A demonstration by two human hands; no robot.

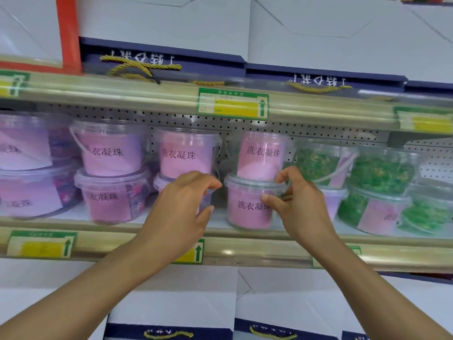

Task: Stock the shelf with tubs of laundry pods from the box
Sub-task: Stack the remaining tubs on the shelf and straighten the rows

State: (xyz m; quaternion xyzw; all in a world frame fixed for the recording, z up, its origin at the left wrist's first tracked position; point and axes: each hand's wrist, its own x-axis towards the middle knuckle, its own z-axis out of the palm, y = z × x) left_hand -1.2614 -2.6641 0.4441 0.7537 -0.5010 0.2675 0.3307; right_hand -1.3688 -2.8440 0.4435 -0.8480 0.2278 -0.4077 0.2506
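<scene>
2 rows of clear tubs fill the middle shelf [245,235], stacked 1 on another in front of a perforated back panel [318,133]. At the far left, a blurred pair of large tubs [27,168] shows purple pods behind pale labels. Next comes a stack of pink-labelled tubs [110,173], each printed with dark characters, the upper one with a white handle hanging at its side. The left hand [179,204] is just right of that stack, in front of the lower tub of the third stack [181,155]; its fingers are curled toward the tub's lid rim, but I cannot tell whether they grip it or only touch it. A narrow gap separates this stack from the fourth. There the right hand [299,204] pinches the lid rim of the lower pink-labelled tub [247,207], thumb in front and fingers curled over the rim's right side. That tub stands on the shelf, with a narrower pink-labelled tub [262,155] resting on its lid. Right of the hand, tubs of green pods [382,182] are stacked, some showing pink labels turned sideways. Green-and-yellow price tags [232,104] sit on the gold shelf rails. White gift bags with navy bands and yellow rope handles [137,66] stand on the shelf above, and more show below.
</scene>
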